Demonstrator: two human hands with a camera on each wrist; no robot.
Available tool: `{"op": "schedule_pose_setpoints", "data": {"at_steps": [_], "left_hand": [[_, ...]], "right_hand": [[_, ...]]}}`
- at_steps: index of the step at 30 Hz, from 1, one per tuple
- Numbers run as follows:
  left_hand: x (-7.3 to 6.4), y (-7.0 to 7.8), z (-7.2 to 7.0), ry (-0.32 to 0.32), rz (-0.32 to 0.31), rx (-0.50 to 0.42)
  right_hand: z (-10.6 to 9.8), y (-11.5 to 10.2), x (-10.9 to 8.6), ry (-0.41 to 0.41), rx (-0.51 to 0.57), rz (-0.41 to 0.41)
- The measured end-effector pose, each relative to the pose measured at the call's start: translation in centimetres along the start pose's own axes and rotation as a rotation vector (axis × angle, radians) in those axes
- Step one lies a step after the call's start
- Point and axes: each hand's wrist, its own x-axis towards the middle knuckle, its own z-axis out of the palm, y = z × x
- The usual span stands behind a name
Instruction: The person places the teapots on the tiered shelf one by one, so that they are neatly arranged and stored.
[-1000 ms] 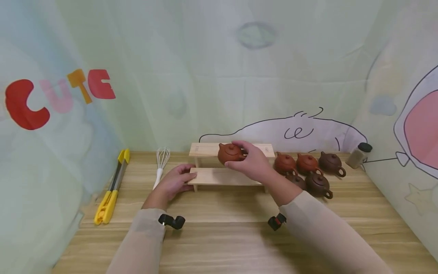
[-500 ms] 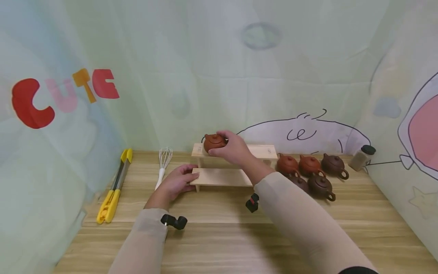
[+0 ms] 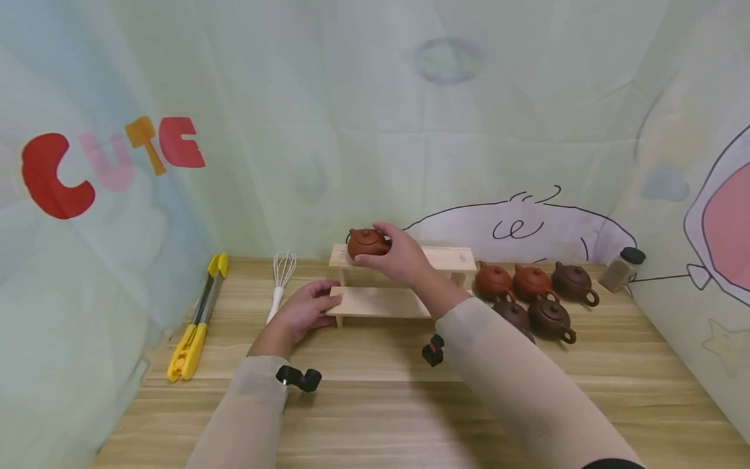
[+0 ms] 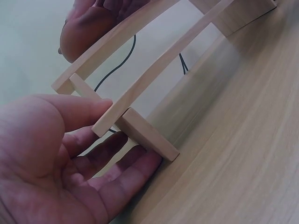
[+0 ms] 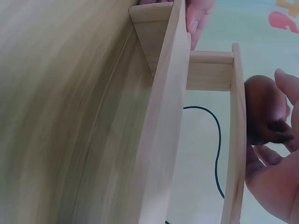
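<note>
A two-step wooden stand (image 3: 381, 302) stands on the table. My left hand (image 3: 305, 309) grips the left end of its lower step; in the left wrist view the thumb lies on the board and the fingers (image 4: 126, 184) curl beside the leg. At the left end of the upper step is a reddish-brown teapot (image 3: 366, 243), its spout pointing left. My right hand (image 3: 401, 257) holds this teapot by its handle side, thumb in front and fingers behind. In the right wrist view the teapot (image 5: 264, 105) sits against the upper board, its handle partly hidden by the hand.
Right of the stand are more teapots: two reddish ones (image 3: 532, 281) and several dark brown ones (image 3: 549, 319). A black-lidded jar (image 3: 622, 270) stands at the far right. To the left lie a white whisk (image 3: 281, 280) and yellow-handled tongs (image 3: 198, 312). A curtain hangs behind.
My right hand has carried the teapot leftward and back, from above the middle of the stand to the upper step's left end. The last half second shows hardly any movement. The left hand stays put.
</note>
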Motion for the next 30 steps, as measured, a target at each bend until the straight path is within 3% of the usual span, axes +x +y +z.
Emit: {"op": "schedule_pose_setpoints", "data": {"at_steps": [5, 12, 30], "left_hand": [[0.1, 0.1, 0.0, 0.0, 0.001, 0.002], [0.1, 0.1, 0.0, 0.005, 0.006, -0.006], [0.0, -0.1, 0.0, 0.001, 0.012, 0.004]], "right_hand": [[-1.5, 0.9, -2.0, 0.025, 0.01, -0.005], [-4.6, 3.1, -6.3, 0.083, 0.058, 0.0], [-14.6, 12.2, -16.7, 0.258, -0.136, 0.106]]}}
